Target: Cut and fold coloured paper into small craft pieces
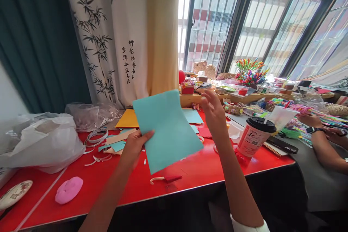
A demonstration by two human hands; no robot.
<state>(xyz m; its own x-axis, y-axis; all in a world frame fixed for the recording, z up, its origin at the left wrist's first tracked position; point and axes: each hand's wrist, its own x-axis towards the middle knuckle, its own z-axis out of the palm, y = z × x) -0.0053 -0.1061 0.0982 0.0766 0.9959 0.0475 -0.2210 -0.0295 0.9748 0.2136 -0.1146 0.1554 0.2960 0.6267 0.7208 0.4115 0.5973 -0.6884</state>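
A sheet of light teal paper [167, 134] is held up over the red table, slightly curved at its right edge. My left hand [137, 143] grips its left edge, thumb on the front and fingers behind. To the right of the sheet, my right hand [213, 110] is raised, its fingers loosely bent and apart, with nothing in it. Below the sheet lies a small red piece with a cream hooked end [168, 178]. Behind are an orange sheet [127, 119], more teal paper [193, 116] and paper scraps [119, 141].
A lidded drink cup [254, 137] stands right of my right forearm. At left are a white plastic bag [46, 141], tape rolls [96, 137] and a pink puffy item [69, 190]. Another person's arms [323, 141] reach in at far right, near craft supplies.
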